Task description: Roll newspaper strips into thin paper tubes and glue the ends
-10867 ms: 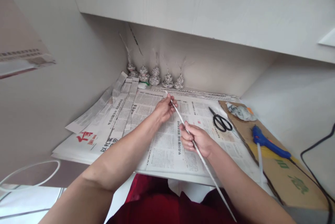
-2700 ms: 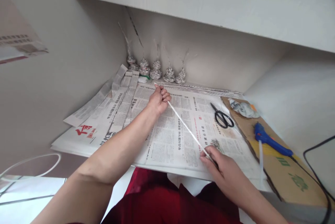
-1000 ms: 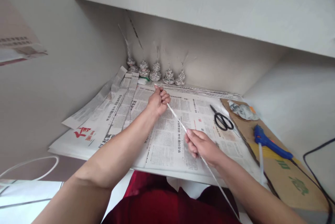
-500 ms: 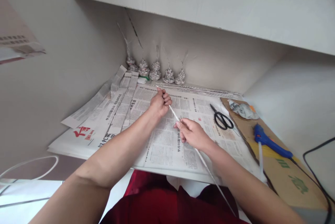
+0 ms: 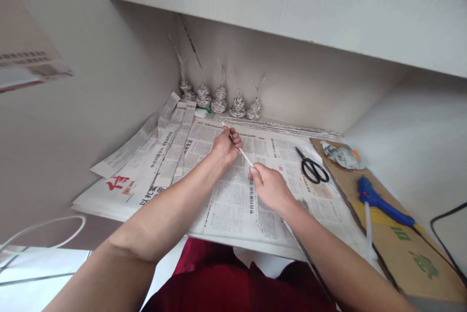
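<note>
A thin rolled newspaper tube runs slantwise between my hands, over the sheets of newspaper. My left hand is closed round its far part, and a short tip pokes out beyond the fingers. Nearer to me, my right hand pinches the same tube between thumb and fingers. From under the right wrist its tail slopes down past the table's front edge towards my lap. Black-handled scissors lie to the right of my right hand, apart from it.
Several woven paper gourd shapes stand along the back wall. Beside them lies a bundle of paper tubes. Newspaper strips lie at left. A blue glue gun and crumpled paper rest on cardboard. A shelf overhangs.
The right hand has turned and closed more tightly on the tube. The left hand keeps its hold. The whole view has shifted slightly.
</note>
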Demonstrator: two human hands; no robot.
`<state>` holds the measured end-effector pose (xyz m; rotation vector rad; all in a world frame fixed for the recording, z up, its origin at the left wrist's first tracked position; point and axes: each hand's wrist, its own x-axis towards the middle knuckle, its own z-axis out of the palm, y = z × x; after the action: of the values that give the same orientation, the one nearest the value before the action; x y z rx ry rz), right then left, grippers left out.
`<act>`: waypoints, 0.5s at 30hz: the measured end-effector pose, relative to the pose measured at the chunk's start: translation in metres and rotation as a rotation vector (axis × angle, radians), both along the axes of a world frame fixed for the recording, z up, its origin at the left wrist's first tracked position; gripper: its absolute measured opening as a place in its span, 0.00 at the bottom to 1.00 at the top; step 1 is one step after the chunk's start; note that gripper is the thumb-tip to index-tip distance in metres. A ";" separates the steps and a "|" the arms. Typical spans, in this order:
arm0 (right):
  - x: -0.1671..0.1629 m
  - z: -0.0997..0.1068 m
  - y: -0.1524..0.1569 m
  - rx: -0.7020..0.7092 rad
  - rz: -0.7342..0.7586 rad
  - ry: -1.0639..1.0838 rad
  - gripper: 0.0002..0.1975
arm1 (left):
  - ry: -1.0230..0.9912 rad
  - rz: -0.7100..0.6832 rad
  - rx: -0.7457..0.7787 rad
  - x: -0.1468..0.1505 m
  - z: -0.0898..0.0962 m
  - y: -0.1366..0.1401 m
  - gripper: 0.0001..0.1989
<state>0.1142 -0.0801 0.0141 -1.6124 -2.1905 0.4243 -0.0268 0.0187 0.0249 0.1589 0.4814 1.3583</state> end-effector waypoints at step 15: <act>0.020 -0.002 -0.023 -0.932 0.130 0.970 0.19 | -0.095 -0.055 0.024 -0.004 0.004 0.000 0.18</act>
<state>0.1342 -0.1030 0.0122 -1.1383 -1.3431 1.9779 -0.0308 0.0183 0.0286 0.1261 0.3788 1.3124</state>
